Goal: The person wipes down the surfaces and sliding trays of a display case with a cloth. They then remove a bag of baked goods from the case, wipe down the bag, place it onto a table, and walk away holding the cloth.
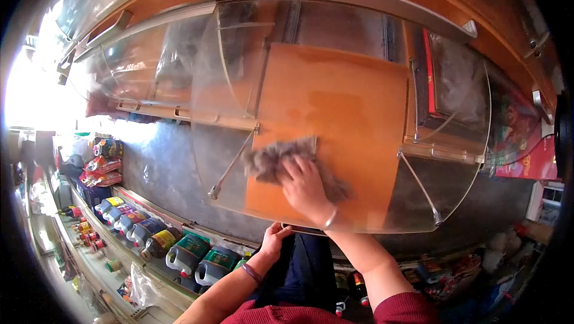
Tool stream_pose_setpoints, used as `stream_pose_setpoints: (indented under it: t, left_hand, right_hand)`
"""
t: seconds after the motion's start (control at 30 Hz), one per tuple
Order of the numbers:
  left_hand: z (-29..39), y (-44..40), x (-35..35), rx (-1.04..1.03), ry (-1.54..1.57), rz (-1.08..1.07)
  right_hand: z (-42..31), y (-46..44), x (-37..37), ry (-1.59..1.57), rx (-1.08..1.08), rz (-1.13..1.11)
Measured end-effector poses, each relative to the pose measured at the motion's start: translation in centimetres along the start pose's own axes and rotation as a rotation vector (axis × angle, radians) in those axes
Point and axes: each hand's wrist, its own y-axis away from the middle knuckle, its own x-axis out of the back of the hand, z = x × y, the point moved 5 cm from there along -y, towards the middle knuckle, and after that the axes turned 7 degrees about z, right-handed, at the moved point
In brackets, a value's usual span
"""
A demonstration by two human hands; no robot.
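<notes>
A fuzzy grey cloth (278, 159) lies bunched against an orange-brown door panel (338, 103). My right hand (304, 188) presses down on the cloth, its fingers bent into the fabric. Around the orange panel runs a wide see-through sheet with a curved right edge, and the cabinet shows through it. Thin metal stays (232, 162) slant at its left and right. Below the cloth, my left hand (276, 238) holds the lower edge of the door panel, fingers curled at the rim. Part of that grip is hidden.
Large bottles with coloured labels (188, 252) stand in a row at lower left, beside a shelf of smaller bottles (89, 234). A silver handle (382, 1) juts from the cabinet above. At right is a red box (526, 150). More goods crowd the floor at lower right.
</notes>
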Motion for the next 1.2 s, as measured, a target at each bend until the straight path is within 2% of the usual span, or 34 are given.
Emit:
stream_pose_setpoints:
  t: [0.07,0.13,0.2,0.27,0.3,0.37,0.43,0.47,0.5,0.53,0.57,0.63,0.67,0.7,0.73,0.8,0.87,0.9,0.93,1.0,1.03,1.07,1.1,1.2]
  left_hand:
    - [-0.2,-0.1,0.4,0.018,0.032,-0.016]
    - [-0.3,-0.2,0.8,0.095,-0.106,-0.016]
    - [1.5,0.7,-0.2,-0.128,0.009,0.060]
    - [-0.4,-0.4,0.5,-0.065,0.137,-0.068]
    - [0.1,0.2,0.0,-0.016,0.130,0.007]
    - [0.1,0.3,-0.2,-0.026,0.120,-0.003]
    - [0.3,0.3,-0.5,-0.067,0.123,-0.010]
    - [0.3,0.2,-0.3,-0.069,0.120,-0.009]
    - [0.0,0.1,0.0,-0.048,0.075,-0.015]
    - [-0.3,-0.2,0.4,-0.032,0.032,-0.019]
    - [-1.2,-0.8,1.4,-0.020,-0.041,-0.004]
    - [1.1,0.7,-0.1,-0.067,-0.002,-0.008]
    - [1.0,0.4,0.2,-0.102,0.027,0.005]
    - [0.7,-0.1,0.8,-0.133,-0.064,-0.084]
    - [0.9,-0.4,1.0,-0.177,-0.153,-0.056]
    - [2.3,-0.1,1.0,-0.196,-0.530,-0.078]
    - [1.9,-0.6,1.4,-0.177,-0.523,-0.079]
    - [-0.3,-2.3,2.7,-0.199,-0.555,-0.080]
    - [0.6,-1.6,2.0,-0.188,-0.413,-0.126]
    - [-0.7,-2.4,2.8,-0.133,-0.482,-0.182]
    - [6.7,2.7,-1.7,-0.020,-0.089,-0.302]
    - [-0.2,-1.6,1.7,-0.024,-0.117,-0.311]
    - [-0.1,-1.9,1.6,-0.035,-0.123,-0.309]
    - [0.7,-1.3,1.6,-0.047,-0.188,-0.225]
  right_hand:
    - [-1.1,3.3,0.7,-0.023,0.033,-0.032]
    - [-1.4,5.3,2.1,-0.032,0.053,-0.063]
    - [-1.5,6.4,4.4,-0.237,-0.037,-0.220]
    - [-0.2,6.9,5.7,-0.316,-0.107,-0.224]
    - [1.8,7.2,5.9,-0.594,-0.362,-0.109]
    - [4.8,6.8,6.6,-1.115,-0.911,0.064]
    - [6.1,2.9,10.5,-0.770,-1.135,0.331]
    - [8.3,1.8,9.8,-1.054,-1.095,0.481]
    - [10.4,1.1,10.2,-0.849,-1.202,0.608]
    - [11.5,-1.7,10.1,-0.963,-1.082,0.922]
    - [13.3,-4.1,9.9,-0.979,-1.074,0.923]
    - [16.6,-8.6,10.9,-0.840,-0.827,0.912]
    - [18.3,-10.6,11.4,-0.296,-0.815,0.763]
    - [19.7,-12.5,11.4,0.233,-0.767,0.584]
    - [21.7,-13.3,10.1,0.220,-0.758,0.599]
    - [24.5,-15.4,6.6,0.765,-0.613,0.350]
    - [26.0,-17.6,6.3,0.633,-0.662,0.306]
    - [26.4,-18.4,6.4,0.538,-0.732,0.179]
    - [27.1,-18.9,6.2,0.444,-0.799,0.053]
    - [28.7,-20.4,6.1,0.505,-0.833,0.007]
    - [29.8,-21.2,5.9,0.511,-0.846,-0.064]
    - [30.7,-21.6,5.3,0.513,-0.860,-0.139]
    - [30.4,-22.1,5.6,0.532,-0.813,-0.036]
    - [30.0,-24.5,5.1,0.565,-0.731,0.093]
